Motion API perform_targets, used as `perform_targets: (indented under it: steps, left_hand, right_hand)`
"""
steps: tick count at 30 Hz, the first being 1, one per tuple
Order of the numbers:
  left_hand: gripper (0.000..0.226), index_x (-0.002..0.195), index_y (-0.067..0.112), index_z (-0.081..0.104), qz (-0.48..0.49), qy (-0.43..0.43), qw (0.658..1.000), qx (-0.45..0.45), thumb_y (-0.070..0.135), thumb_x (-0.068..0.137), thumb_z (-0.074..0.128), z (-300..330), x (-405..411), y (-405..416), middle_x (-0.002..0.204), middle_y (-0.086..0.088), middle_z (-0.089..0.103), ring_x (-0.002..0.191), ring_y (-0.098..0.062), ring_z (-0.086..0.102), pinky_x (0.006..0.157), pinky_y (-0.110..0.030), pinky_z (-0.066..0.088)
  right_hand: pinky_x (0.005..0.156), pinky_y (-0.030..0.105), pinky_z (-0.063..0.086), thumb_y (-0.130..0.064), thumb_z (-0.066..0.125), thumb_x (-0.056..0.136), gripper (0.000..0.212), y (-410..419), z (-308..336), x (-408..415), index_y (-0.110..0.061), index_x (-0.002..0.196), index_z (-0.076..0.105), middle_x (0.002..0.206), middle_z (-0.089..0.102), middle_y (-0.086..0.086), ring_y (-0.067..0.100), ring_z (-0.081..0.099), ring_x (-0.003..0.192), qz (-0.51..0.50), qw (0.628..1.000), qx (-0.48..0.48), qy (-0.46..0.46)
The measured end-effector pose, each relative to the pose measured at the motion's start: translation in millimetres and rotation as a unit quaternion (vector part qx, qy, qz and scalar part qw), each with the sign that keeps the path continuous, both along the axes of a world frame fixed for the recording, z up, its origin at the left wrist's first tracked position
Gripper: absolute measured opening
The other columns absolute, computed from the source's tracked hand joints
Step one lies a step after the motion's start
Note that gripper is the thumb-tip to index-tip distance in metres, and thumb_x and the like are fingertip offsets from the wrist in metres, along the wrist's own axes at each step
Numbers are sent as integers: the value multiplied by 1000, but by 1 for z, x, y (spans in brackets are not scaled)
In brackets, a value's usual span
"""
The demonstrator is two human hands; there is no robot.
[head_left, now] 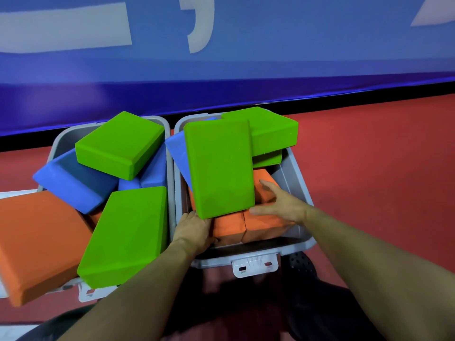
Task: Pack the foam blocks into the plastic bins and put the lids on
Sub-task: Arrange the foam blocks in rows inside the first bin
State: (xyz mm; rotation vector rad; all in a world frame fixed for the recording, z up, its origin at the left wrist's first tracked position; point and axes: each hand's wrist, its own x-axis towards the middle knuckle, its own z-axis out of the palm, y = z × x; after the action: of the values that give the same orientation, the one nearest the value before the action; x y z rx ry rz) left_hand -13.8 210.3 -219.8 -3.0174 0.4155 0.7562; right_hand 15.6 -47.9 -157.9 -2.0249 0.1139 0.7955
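Two grey bins side by side on red floor: left bin (59, 141) at 9 o'clock, right bin (295, 173) at centre. Both heaped with blocks riding above the rims; orange block (32, 239) overhanging the left bin at 8 o'clock. Left hand (194, 232) curled on the near end of a green block (219, 166) tilted in the right bin; right hand (278, 203), fingers spread, touching orange blocks (261, 225) beneath. Packing judged partway: blocks unlevelled, no lids in view.
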Motion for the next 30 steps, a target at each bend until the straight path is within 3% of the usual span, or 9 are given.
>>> perform_targets:
  steps: [3,5,8,12,17,20,22,25,30]
  left_hand:
    - [84,146,21,40,2,11,1000,-5,62,80,70,2,-1,0,146,-10,48,131,-32,44,107,-39,33]
    - [86,145,19,41,-3,19,1000,-4,64,78,70,7,-5,-1,147,-11,46,133,-32,43,108,-39,34]
    - [95,151,22,34,7,24,999,-37,68,76,70,17,-9,-1,152,-12,42,135,-34,42,111,-41,36]
    - [99,155,32,26,30,22,992,-120,67,74,73,36,-15,4,156,-11,39,140,-35,38,114,-40,36]
    - [91,151,32,39,79,-9,959,-273,63,74,76,46,-16,20,148,-10,46,139,-27,39,117,-34,32]
    - [90,140,32,52,153,-1,911,-383,72,61,74,55,-15,22,135,1,59,127,-17,55,111,-32,42]
    - [84,130,32,58,237,32,850,-470,71,60,79,57,-11,20,126,8,67,116,-8,64,104,-30,50]
    - [103,135,23,56,370,48,766,-523,77,52,85,48,5,23,131,3,66,118,-12,64,105,-40,51]
    - [103,129,16,61,445,57,700,-555,81,51,82,44,25,23,129,-5,67,120,-24,64,105,-51,50]
  right_hand:
    - [115,30,37,-38,85,76,105,11,13,2,-18,159,24,159,37,5,11,42,140,-69,994,85,9]
    - [91,15,51,-18,75,89,86,25,23,4,-8,156,23,146,54,12,4,63,113,-114,984,133,9]
    - [57,7,49,-15,68,94,47,46,38,1,-9,136,46,125,66,7,-4,63,80,-163,975,151,14]
    - [90,40,50,-37,74,90,34,64,52,-8,-30,119,59,127,69,-4,13,66,105,-186,968,159,54]
    - [83,39,55,-39,74,89,56,90,73,-11,-27,134,44,118,68,-3,30,68,108,-234,952,192,44]
    - [86,39,57,-49,71,89,55,102,86,-10,-19,130,49,124,63,0,32,66,108,-281,934,219,35]
    - [85,39,57,-53,65,92,40,104,96,-10,-22,117,59,113,68,-3,28,68,98,-301,922,240,37]
    - [89,41,57,-56,59,94,29,98,105,-5,-27,97,62,96,68,-8,24,68,86,-323,911,253,27]
    - [80,37,59,-60,66,88,42,89,111,9,-27,114,60,112,64,-2,27,69,93,-347,906,242,20]
